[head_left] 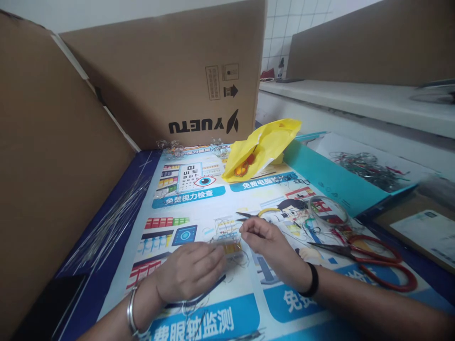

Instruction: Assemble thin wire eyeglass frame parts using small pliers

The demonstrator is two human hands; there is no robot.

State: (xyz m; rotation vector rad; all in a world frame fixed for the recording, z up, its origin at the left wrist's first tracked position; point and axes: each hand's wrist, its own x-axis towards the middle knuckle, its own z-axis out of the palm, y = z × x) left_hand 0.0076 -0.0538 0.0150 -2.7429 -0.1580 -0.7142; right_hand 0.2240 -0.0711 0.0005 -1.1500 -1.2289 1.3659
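Observation:
My left hand (194, 270) is closed, palm down, with its fingertips pressed together around thin wire (243, 258) that loops out beyond them. Facing it, my right hand (265, 239) pinches thumb against fingers close to the same fine strands; whatever it grips is too small to make out. Just beyond the right fingertips lie dark-tipped scissors with a yellow handle (270, 210). To the right of that hand rest red-handled scissors (377, 260), and behind these is a round clear roll of tape (329, 210).
A yellow bag (263, 149) stands at the back of the printed sheet (213, 199). At right, a turquoise-sided box (320, 175) holds tangled wire (369, 168). Straight wires (110, 222) lie at left. Cardboard walls (159, 76) enclose the back and left.

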